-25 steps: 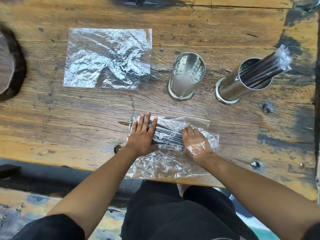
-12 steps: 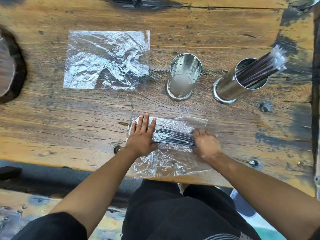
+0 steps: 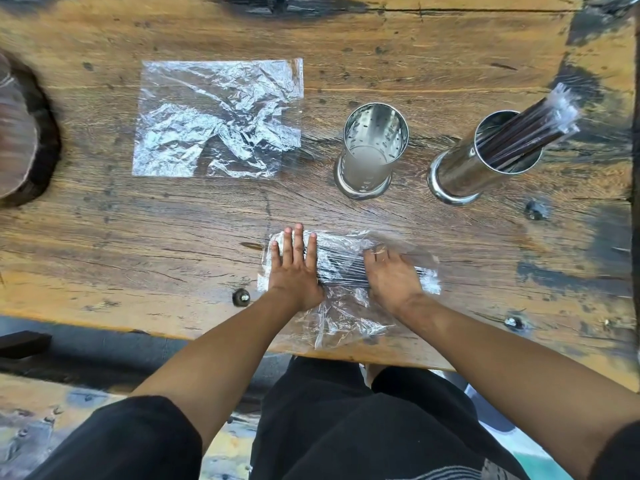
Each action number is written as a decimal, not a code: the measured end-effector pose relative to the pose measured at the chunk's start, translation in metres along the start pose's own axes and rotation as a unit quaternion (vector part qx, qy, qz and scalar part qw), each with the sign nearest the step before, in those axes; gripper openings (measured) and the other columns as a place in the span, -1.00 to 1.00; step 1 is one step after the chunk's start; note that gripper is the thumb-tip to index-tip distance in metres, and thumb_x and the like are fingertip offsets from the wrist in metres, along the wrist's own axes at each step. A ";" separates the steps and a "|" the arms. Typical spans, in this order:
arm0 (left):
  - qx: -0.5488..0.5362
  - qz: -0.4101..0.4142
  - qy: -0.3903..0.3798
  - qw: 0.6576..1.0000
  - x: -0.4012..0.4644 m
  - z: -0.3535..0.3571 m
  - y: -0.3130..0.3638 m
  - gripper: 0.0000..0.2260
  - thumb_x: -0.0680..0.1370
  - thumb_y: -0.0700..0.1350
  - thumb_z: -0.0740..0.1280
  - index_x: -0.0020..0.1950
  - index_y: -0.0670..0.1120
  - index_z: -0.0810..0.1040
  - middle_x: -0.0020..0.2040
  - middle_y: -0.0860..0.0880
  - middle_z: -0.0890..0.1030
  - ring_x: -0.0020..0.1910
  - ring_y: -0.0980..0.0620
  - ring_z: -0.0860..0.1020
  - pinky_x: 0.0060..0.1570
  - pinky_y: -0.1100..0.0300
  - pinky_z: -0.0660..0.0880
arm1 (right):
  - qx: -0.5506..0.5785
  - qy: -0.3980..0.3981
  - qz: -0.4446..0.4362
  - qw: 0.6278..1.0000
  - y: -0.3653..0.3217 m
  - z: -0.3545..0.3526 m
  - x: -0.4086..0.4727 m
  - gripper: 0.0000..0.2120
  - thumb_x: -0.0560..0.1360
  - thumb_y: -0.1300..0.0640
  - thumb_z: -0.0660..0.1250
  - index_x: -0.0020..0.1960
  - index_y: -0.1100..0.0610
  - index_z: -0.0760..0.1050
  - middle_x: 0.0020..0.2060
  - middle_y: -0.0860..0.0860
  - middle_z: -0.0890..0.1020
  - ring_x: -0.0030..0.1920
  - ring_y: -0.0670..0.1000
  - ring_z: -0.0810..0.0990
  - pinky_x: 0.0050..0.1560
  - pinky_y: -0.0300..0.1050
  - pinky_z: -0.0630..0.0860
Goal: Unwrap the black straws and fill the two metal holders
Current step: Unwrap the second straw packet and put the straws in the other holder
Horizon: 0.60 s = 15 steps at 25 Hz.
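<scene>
Black straws (image 3: 341, 266), a bundle lying flat on the tabletop (image 3: 173, 237) near its front edge, partly inside crinkled clear wrap (image 3: 343, 313) that spreads toward the edge. Bundle runs left to right between the two hands.

Left hand (image 3: 294, 271): palm down on the bundle's left end, fingers (image 3: 298, 244) straight, pressed side by side, pointing away from the person. Nothing gripped; hand lies flat over wrap and straws.

Right hand (image 3: 391, 275): palm down over the bundle's right part, blurred; fingers seem loosely spread on the wrap, but whether they pinch the film cannot be told. Straw ends show just past the hand on the right.

Farther back, right of centre: empty metal holder (image 3: 370, 157), upright, perforated wall. Beside it to the right, apart, second metal holder (image 3: 481, 164) with dark straws in clear sleeves (image 3: 533, 126) leaning out toward the upper right.

Back left: flattened sheet of clear wrap (image 3: 218, 119), well apart from the hands. Dark round object (image 3: 24, 133) at the far left edge, cut off by the frame.
</scene>
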<state>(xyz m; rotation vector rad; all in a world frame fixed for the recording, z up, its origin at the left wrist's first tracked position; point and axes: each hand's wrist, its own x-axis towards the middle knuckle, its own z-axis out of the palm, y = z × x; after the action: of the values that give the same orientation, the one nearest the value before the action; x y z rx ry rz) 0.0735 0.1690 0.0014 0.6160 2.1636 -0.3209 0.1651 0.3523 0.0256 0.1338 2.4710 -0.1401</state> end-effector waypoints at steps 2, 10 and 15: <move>-0.002 0.009 0.004 1.000 0.000 0.001 -0.002 -0.04 0.63 0.34 0.08 0.56 -0.13 -0.57 0.54 -0.29 -0.59 0.57 -0.35 -0.52 0.59 -0.37 -0.28 | 0.001 -0.018 0.004 1.000 -0.001 0.003 0.002 -0.51 0.44 0.45 0.37 0.32 0.23 0.38 -0.06 0.18 0.64 0.04 0.21 0.62 -0.08 0.03 0.72; -0.009 0.044 0.002 0.999 -0.003 0.000 -0.012 -0.01 0.61 0.34 0.13 0.62 -0.08 -0.53 0.54 -0.26 -0.59 0.57 -0.30 -0.54 0.61 -0.32 -0.30 | 0.028 -0.009 0.006 1.000 0.006 -0.004 -0.004 -0.53 0.51 0.46 0.33 0.37 0.23 0.35 0.12 0.17 0.61 -0.01 0.15 0.66 -0.13 -0.08 0.66; -0.002 0.029 0.001 1.000 -0.005 -0.002 -0.007 -0.03 0.63 0.33 0.12 0.61 -0.10 -0.54 0.52 -0.27 -0.61 0.57 -0.33 -0.54 0.60 -0.34 -0.29 | 0.039 -0.012 0.037 0.999 0.023 -0.002 -0.016 -0.47 0.51 0.47 0.29 0.44 0.21 0.38 0.27 0.16 0.55 0.23 0.17 0.60 0.05 0.01 0.66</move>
<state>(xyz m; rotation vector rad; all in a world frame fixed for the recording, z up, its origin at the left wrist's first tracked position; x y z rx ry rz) 0.0713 0.1628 0.0064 0.6756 2.1425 -0.2859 0.1790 0.3745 0.0354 0.2538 2.4330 -0.2044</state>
